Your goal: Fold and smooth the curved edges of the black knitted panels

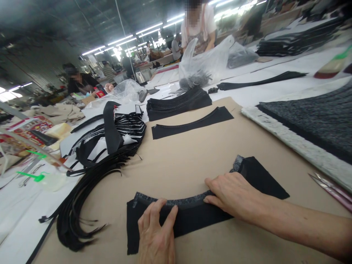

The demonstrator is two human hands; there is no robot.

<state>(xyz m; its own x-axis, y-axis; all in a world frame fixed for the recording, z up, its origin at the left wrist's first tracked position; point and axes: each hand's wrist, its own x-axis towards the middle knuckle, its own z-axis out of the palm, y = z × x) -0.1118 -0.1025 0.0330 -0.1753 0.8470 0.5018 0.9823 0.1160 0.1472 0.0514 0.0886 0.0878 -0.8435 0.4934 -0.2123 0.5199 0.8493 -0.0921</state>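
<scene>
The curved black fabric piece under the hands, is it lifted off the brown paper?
No: the curved black fabric piece lies flat on the brown paper, with the left hand and right hand resting on it.

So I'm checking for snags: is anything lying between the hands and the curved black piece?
Nothing visible does. The left hand and the right hand both rest directly on the curved black piece, fingers at its grey edge. The bundle of black strips lies apart, to its left.
</scene>
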